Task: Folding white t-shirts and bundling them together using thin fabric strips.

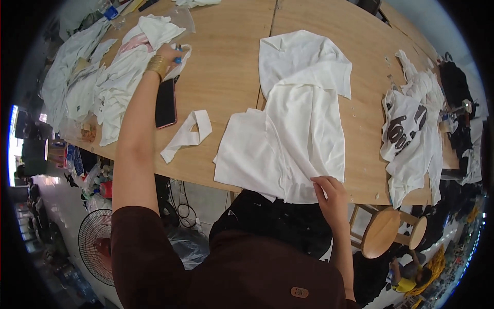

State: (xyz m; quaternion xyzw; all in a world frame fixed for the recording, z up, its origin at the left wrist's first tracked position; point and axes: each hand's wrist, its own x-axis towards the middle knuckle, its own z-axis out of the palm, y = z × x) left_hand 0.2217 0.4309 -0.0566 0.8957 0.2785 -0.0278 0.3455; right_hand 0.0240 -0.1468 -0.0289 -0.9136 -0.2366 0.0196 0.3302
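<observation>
A white garment (pixel 303 123) lies spread and partly folded on the table in front of me. My right hand (pixel 331 194) is at its near right edge, fingers on top of the cloth and thumb close beside them. Far to the left, my left hand (pixel 169 55) reaches out with its fingers closed around a small blue thing (pixel 178 59), mostly hidden by the hand. White cloth lies beneath and around that hand. Just nearer is a dark phone (pixel 165 104) with a reddish edge, and a loose white fabric strip (pixel 191 135) lies folded over itself.
Heaped white clothes (pixel 118 77) cover the table's left side. White garments with dark print (pixel 406 123) lie at the right. A seam (pixel 272 23) crosses the wooden table. Below stand a fan (pixel 95 247) and wooden stools (pixel 381 232). Another person (pixel 406 278) is at lower right.
</observation>
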